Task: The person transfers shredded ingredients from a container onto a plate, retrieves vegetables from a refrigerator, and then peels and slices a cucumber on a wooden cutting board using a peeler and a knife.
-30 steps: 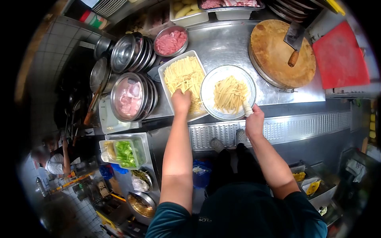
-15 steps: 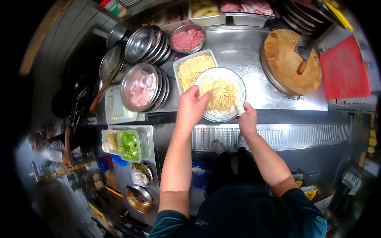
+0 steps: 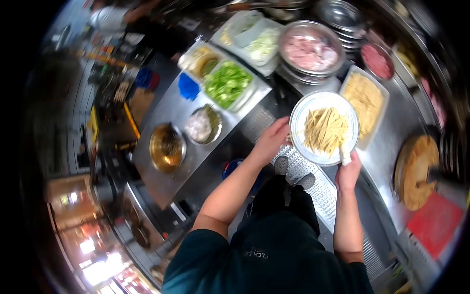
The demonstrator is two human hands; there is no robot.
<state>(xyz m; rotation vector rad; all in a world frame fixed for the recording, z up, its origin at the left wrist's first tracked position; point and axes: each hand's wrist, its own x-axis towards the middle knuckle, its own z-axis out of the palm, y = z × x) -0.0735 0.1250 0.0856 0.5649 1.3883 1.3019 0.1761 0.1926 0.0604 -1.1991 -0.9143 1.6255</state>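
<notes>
My right hand (image 3: 348, 175) grips the lower right rim of a white plate with a bluish banded edge (image 3: 306, 105). Its thumb appears wrapped in white and lies over the rim. A heap of pale yellow strips (image 3: 325, 130) lies in the middle of the plate. At the plate's left rim is my left hand (image 3: 272, 142), its fingers closed. A few pale strips seem to poke out from them over the rim, partly blurred. Beside the plate on the right, a white tub (image 3: 386, 100) holds more of the yellow strips.
Chopped green vegetable (image 3: 227, 84) fills a clear tub at the left counter. Nearby stand a bowl with a white bag (image 3: 198, 128) and a golden-looking bowl (image 3: 168, 147). Raw meat (image 3: 313, 51) sits in stacked metal bowls. A round chopping block (image 3: 418, 171) is at right. Another person (image 3: 110, 19) is far left.
The view has turned left toward the side counter. The plate has come away from the steel worktop and is now over the floor grating's edge. My left hand has moved from above the strips to the rim.
</notes>
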